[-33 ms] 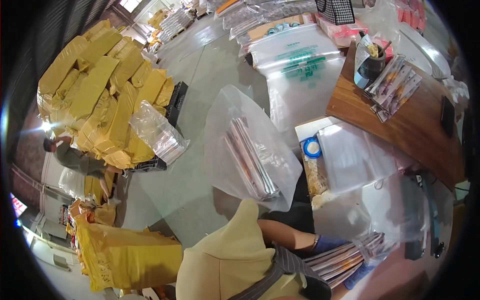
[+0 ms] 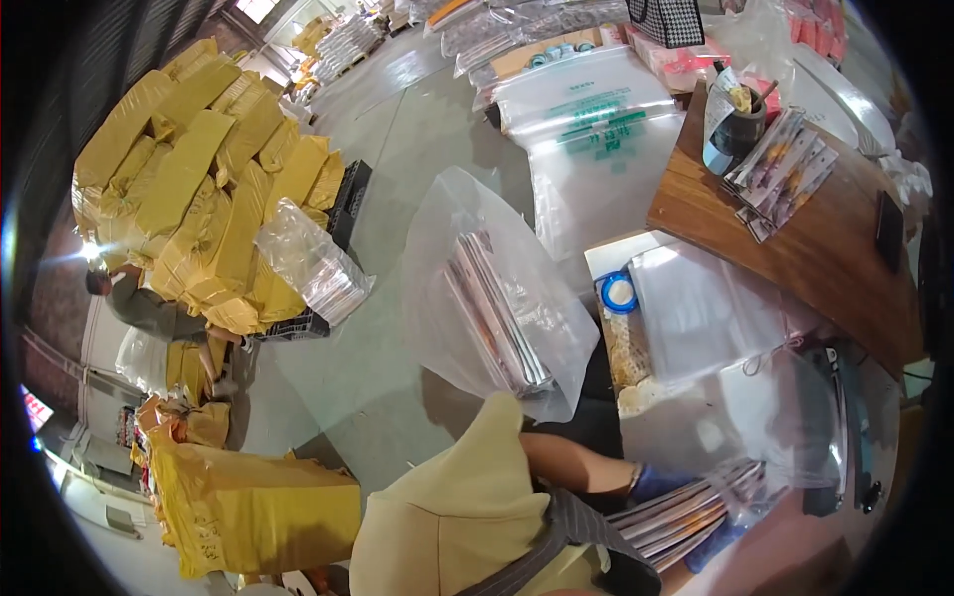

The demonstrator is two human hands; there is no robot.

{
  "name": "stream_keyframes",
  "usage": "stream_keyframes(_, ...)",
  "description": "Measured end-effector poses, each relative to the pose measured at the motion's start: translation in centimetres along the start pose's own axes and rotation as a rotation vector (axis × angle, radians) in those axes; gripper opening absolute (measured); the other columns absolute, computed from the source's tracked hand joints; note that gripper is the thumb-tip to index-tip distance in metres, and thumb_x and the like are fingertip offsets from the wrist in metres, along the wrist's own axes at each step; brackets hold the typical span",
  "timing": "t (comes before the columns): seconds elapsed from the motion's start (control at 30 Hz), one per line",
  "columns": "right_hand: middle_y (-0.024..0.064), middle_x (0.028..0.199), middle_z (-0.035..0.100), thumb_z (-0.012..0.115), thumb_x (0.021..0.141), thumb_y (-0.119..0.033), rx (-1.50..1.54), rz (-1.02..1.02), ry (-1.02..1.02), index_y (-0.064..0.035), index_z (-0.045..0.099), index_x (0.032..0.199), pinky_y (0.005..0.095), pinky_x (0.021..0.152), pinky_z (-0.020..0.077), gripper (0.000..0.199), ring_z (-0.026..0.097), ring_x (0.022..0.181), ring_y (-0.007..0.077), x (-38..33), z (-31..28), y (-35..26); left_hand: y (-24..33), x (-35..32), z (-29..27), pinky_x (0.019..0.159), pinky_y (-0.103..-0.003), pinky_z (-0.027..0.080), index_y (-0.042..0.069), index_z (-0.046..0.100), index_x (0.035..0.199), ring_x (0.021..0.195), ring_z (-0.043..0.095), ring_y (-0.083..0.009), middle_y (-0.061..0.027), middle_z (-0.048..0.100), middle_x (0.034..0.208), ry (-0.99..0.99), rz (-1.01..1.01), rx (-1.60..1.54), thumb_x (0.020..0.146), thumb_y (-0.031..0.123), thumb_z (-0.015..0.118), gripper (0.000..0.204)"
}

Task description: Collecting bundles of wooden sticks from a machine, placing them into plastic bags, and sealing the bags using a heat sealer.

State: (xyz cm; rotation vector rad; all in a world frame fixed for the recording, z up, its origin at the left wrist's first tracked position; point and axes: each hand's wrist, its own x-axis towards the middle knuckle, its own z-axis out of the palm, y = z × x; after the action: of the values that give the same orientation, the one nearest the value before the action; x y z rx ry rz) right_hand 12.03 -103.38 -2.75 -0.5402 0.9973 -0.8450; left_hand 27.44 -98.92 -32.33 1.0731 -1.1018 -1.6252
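Note:
My left hand (image 2: 656,484), in a blue glove, grips the far side of a stack of long, flat printed packets (image 2: 666,521). On the near side, my right hand (image 2: 714,546), also blue-gloved, presses against the same stack. The fingers of both are largely hidden by the packets. A clear plastic bag (image 2: 795,437) covers the right end of the stack and spreads over the worktop. Beyond my left forearm, another clear bag (image 2: 571,353) stands with a bundle of similar packets (image 2: 497,308) inside.
Flat clear bags (image 2: 706,308) lie beside a blue tape roll (image 2: 618,292). A wooden board (image 2: 795,253) bears loose packets, a dark pot (image 2: 740,129) and a phone (image 2: 889,230). At left are stacked yellow parcels (image 2: 189,169), a yellow sack (image 2: 263,507) and a bending person (image 2: 144,308).
My hands and the stack have shifted very slightly to the right, and the bag's loose film has changed shape. The person at left has moved a little.

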Motion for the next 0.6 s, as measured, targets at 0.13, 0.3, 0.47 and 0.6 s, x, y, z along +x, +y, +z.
stream_keyframes(0.13, 0.0091, 0.076, 0.056, 0.051, 0.079, -0.021, -0.058, 0.053, 0.086, -0.0024, 0.054, 0.081, 0.0285, 0.059, 0.0437, 0.019, 0.053, 0.066, 0.0176, -4.2, -0.1, -1.4, 2.1, 1.9, 0.5, 0.062, -0.032, 0.044, 0.005, 0.06, 0.085, 0.063, 0.053, -0.021, -0.0069, 0.058, 0.071, -0.073, -0.174, -0.014, 0.084, 0.019, 0.045, 0.021)
stream_keyframes(0.3, 0.0083, 0.075, 0.055, 0.049, 0.08, -0.022, -0.092, 0.031, 0.254, -0.0032, 0.054, 0.083, 0.0286, 0.059, 0.0433, 0.02, 0.053, 0.066, 0.0171, -11.0, -0.9, -2.7, 12.2, -10.1, -6.2, 0.06, -0.033, 0.044, 0.005, 0.061, 0.081, 0.061, 0.053, -0.0225, -0.0092, 0.058, 0.069, -0.273, -0.361, 0.012, 0.082, 0.019, 0.046, 0.021)
stream_keyframes(0.47, 0.0075, 0.075, 0.055, 0.048, 0.081, -0.023, -0.121, 0.038, 0.343, -0.004, 0.053, 0.084, 0.0288, 0.06, 0.0428, 0.02, 0.052, 0.067, 0.0166, -14.4, 0.2, -2.6, 11.5, -15.3, -9.5, 0.058, -0.04, 0.043, 0.003, 0.056, 0.082, 0.066, 0.055, -0.0342, -0.0204, 0.053, 0.068, -0.687, 0.174, 0.818, 0.077, 0.016, 0.045, 0.018)
stream_keyframes(0.6, 0.0068, 0.075, 0.054, 0.047, 0.082, -0.024, -0.13, 0.06, 0.436, -0.0047, 0.053, 0.086, 0.029, 0.06, 0.0424, 0.02, 0.052, 0.067, 0.0163, -16.3, 1.1, -1.8, 22.1, -11.2, -4.0, 0.062, -0.042, 0.043, 0.004, 0.05, 0.093, 0.072, 0.054, -0.0332, -0.0168, 0.055, 0.077, -0.603, 0.447, 0.929, 0.083, 0.022, 0.041, 0.023)
